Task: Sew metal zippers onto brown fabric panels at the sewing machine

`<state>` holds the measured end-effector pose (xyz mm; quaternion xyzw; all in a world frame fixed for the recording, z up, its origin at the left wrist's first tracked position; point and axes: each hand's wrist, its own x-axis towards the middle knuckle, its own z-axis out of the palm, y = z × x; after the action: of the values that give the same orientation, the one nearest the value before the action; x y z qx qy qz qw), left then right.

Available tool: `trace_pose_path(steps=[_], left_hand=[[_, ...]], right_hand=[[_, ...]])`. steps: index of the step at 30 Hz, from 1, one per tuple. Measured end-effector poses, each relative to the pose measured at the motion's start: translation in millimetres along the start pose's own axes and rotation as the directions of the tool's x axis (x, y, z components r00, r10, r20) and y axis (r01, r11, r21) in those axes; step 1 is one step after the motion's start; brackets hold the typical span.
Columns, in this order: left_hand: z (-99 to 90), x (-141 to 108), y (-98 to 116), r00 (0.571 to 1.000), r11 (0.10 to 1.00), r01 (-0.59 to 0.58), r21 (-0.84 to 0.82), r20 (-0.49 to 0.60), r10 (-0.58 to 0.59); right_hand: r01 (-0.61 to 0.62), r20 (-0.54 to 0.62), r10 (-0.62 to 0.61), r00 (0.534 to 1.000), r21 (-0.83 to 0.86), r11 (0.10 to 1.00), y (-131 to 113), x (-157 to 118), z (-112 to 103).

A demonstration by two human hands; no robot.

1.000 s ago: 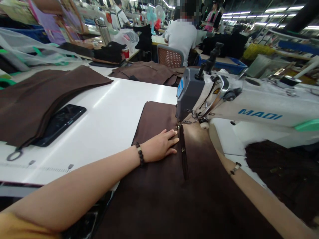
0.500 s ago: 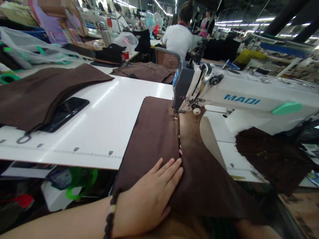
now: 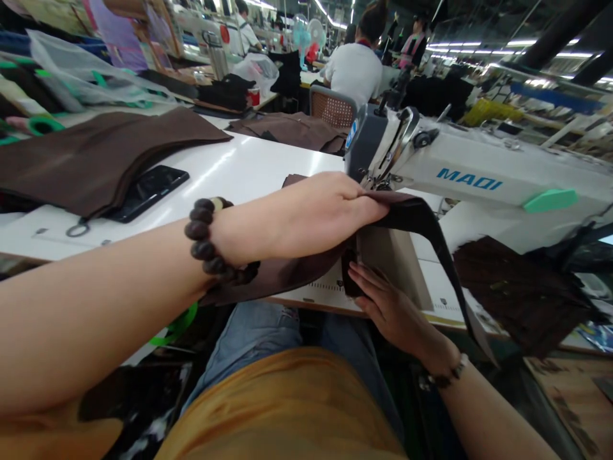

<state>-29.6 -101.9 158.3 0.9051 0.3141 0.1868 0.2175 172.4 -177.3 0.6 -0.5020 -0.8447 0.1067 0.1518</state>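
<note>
My left hand (image 3: 306, 214) crosses in front of the sewing machine's head (image 3: 366, 140). Its thumb and fingers pinch the brown fabric (image 3: 292, 275) and hold an edge up, so the dark underside (image 3: 416, 214) shows and a strip hangs down on the right. Lower down, my right hand (image 3: 390, 310) is under the lifted fabric with its fingers stretched out. Those fingertips touch a small dark brown fold (image 3: 350, 275) beside a flat grey-brown piece (image 3: 395, 262). The needle area is mostly hidden behind my left hand and the cloth.
Stacked brown panels (image 3: 119, 150) lie at the left, partly over a black phone (image 3: 148, 191). A dark gathered garment piece (image 3: 507, 287) sits at the right under the machine arm. Ahead, a person in white (image 3: 354, 73) sits on a chair (image 3: 332, 108).
My left hand has gone from lying flat on the fabric to gripping and lifting it near the machine head. The fabric has folded over, and my right hand has come into clear view.
</note>
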Motion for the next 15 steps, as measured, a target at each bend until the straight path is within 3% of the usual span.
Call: trace_pose_path(steps=[3,9,15], left_hand=[[0.6,2,3,0.997,0.999,-0.045,0.018,0.065,0.044],[1.1,0,-2,0.998,0.999,-0.035,0.0,0.06,0.035],[1.8,-1,-2,0.991,0.997,-0.065,-0.028,0.112,0.068]], right_hand=[[0.001,-0.006,-0.002,1.0,-0.016,1.0,1,1,1],[0.052,-0.084,-0.051,0.995,0.003,0.999,8,-2,8],[0.038,-0.081,-0.041,0.996,-0.043,0.998,9,-7,12]])
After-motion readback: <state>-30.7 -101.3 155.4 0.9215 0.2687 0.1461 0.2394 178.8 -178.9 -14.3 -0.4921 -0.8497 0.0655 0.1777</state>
